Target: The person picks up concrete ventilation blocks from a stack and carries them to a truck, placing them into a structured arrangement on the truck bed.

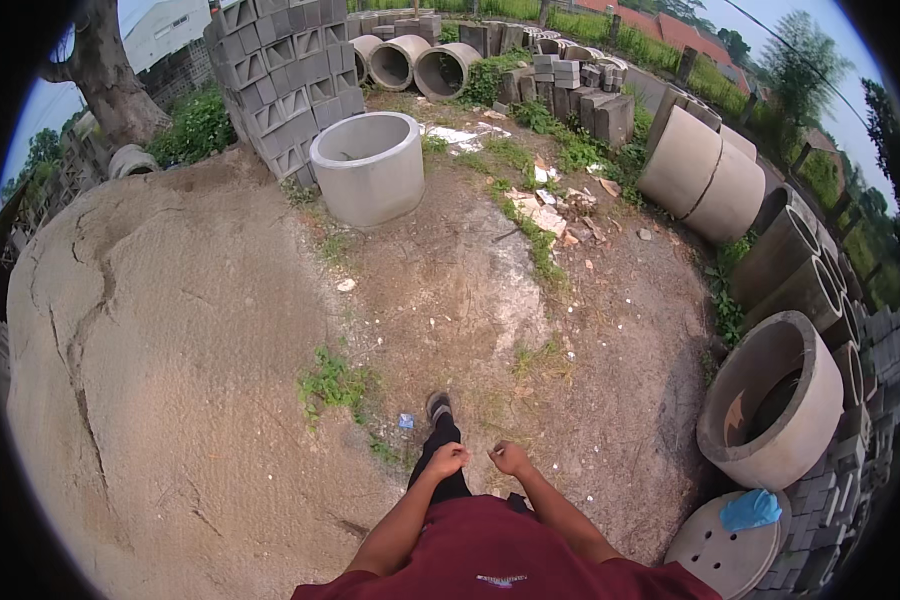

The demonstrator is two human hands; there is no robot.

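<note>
My left hand (448, 460) and my right hand (510, 458) are in front of my waist, a small gap apart. The fingers of both are loosely curled, and nothing shows in either hand. Below them are my dark trousers and one shoe (438, 404) on the dirt ground. A small blue wrapper (406, 421) lies on the ground near the shoe. Ahead, a short concrete ring (368, 180) stands upright beside a tall stack of hollow concrete blocks (280, 75).
A large sand heap (180, 370) fills the left side. To the right are a concrete ring (770, 400), a round lid with holes (720, 555) bearing a blue cloth or bag (750, 510), and concrete pipes (700, 175). Paper litter (545, 215) and weeds (335, 382) lie along the ground.
</note>
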